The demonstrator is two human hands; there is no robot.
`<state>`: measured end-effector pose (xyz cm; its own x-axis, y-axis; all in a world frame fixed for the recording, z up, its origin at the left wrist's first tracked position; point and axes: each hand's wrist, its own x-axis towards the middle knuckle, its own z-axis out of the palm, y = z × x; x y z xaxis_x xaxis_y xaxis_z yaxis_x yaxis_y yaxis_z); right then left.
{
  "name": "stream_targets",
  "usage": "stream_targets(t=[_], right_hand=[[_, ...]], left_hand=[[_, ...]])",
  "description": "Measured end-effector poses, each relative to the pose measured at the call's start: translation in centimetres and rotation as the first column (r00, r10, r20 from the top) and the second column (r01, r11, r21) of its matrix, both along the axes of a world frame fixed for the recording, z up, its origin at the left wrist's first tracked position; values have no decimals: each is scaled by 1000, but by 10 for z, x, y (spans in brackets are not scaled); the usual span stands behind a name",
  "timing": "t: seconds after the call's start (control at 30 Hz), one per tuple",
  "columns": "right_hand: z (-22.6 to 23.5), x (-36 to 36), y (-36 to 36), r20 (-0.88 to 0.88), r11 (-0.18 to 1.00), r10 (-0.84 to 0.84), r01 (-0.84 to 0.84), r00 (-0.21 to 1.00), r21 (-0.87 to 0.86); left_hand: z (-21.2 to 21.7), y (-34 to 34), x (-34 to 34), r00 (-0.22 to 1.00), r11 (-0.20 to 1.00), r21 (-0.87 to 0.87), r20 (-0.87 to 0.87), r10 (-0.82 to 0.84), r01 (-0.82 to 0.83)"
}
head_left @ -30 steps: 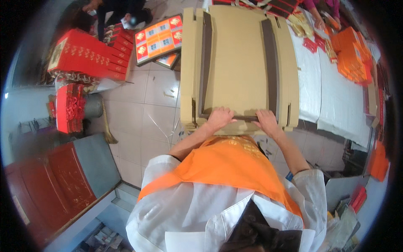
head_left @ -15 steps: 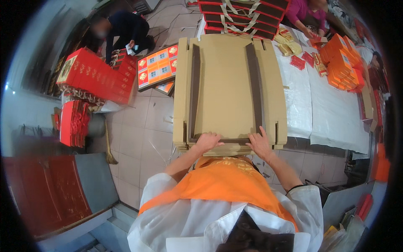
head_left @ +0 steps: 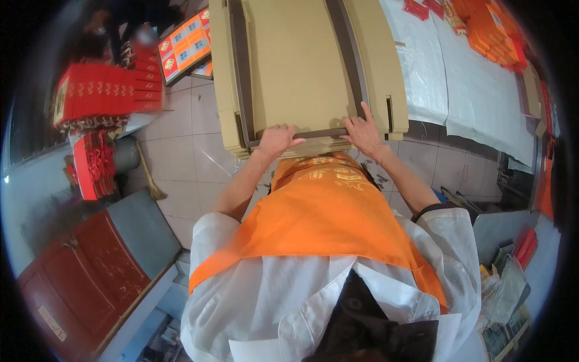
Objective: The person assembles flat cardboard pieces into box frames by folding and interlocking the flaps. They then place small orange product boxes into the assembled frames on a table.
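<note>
A stack of tan cardboard sheets (head_left: 295,66) stands right in front of me. On it rests a thin dark brown frame (head_left: 346,54), with long sides running away from me and a short side nearest me. My left hand (head_left: 278,140) is closed on that near side by its left corner, thumb pointing inward. By the right corner, my right hand (head_left: 363,134) holds the same side, one finger stretched up along the right strip. The far end of the frame is cut off by the picture's top edge.
White-covered table (head_left: 482,120) to the right carries orange boxes (head_left: 487,30) and small red packets (head_left: 416,8). Left are red gift boxes (head_left: 108,90), a printed panel (head_left: 186,47) and a broom (head_left: 148,172). A crouching person is partly visible at upper left.
My view has tilted down, so the cardboard stack, frame and hands sit higher in the picture. Both hands remain at the frame's near side.
</note>
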<state>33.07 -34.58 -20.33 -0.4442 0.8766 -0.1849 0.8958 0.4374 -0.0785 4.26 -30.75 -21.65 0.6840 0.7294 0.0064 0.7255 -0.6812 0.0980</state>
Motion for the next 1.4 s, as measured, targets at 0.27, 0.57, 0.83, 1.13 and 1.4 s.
stream_targets(t=[0.27,0.57,0.83,1.13,1.4], right_hand=[[29,-20,-30,-293,950,-60,145,954,278],[-18,-62,-34,-129,974,-36,63,991,216],[-4,-92,-7,-131,986,-1,23,991,165],[13,-14,-14,100,999,-15,11,995,45],[21,-19,4,13,989,75,-73,997,-129]], left_hand=[[13,4,-7,996,979,-191,70,-57,70],[12,-37,11,989,926,370,91,-119,77],[2,-24,-13,999,997,-65,-12,30,-31],[35,-4,-61,983,997,17,-169,76,-74],[35,-7,-68,982,999,-37,-188,22,-29]])
